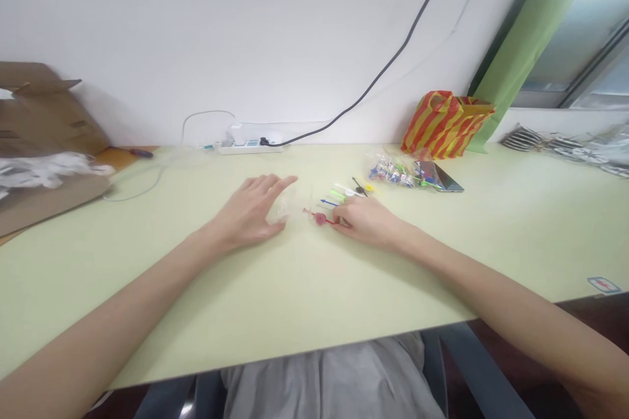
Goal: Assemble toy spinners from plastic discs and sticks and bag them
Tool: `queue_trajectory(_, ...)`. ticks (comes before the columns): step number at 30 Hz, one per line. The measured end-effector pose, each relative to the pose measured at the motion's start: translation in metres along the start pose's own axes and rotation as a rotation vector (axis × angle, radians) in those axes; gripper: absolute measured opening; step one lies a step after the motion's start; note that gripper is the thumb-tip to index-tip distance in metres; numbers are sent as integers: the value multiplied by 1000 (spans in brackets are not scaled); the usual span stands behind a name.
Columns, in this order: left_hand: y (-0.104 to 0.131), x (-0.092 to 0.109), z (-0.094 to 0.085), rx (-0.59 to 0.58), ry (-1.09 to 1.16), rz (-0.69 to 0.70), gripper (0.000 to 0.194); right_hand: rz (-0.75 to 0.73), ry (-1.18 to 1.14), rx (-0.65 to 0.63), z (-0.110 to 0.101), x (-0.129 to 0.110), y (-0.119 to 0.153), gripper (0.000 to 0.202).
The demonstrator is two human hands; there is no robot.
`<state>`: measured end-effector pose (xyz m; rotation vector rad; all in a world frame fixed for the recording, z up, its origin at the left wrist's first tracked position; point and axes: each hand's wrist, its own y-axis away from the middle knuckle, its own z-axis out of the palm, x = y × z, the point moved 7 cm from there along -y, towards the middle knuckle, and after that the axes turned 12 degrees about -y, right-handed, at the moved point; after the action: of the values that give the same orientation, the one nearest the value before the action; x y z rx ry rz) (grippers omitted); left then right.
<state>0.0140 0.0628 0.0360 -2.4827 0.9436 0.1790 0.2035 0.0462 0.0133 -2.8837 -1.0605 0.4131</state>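
Note:
My right hand [363,219] pinches the tail of a red arrow-shaped spinner [320,218] with a round hub, low over the table. Just beyond those fingers lie more arrow pieces: a blue arrow [328,202], a green arrow [338,195], a white arrow [350,192], a black arrow [360,190] and a yellow piece [369,188], partly covered by the hand. My left hand [250,213] rests on the table with thumb and forefinger spread. Between them and the red spinner is a clear plastic bag [289,206], hard to make out against the table.
Behind my right hand lie a clear bag of small colourful parts [400,171] and a phone [448,178]. A striped paper bag [445,124] stands near the wall. A power strip [250,147] with a black cable sits at the back. On the left is a cardboard box [49,111].

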Motion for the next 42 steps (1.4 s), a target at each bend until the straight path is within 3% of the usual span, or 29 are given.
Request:
queue_trajectory(4,0,1,4,-38,59,-28,76,-48,-36,18,-3,-6,1,21)
queue_trajectory(8,1,0,7,-73,98,-57,76,-193,-142,30,-17,-7,7,14)
queue_trajectory(13,1,0,11,-125,142,-81,78,-165,-285,163,-39,18,11,16)
queue_trajectory(18,0,8,11,-160,172,-63,81,-156,-229,384,-47,32,10,16)
queue_trajectory(21,-1,15,7,-142,214,-43,80,-235,-172,483,-44,22,10,18)
queue_trajectory(27,0,35,-7,-86,296,17,80,-477,-143,673,-37,-22,21,22)
queue_trajectory(33,1,53,-21,-12,276,107,74,-472,-166,581,-30,-42,28,25)
queue_trajectory(42,1,55,-27,81,226,132,73,-454,-220,556,-21,-49,28,27)
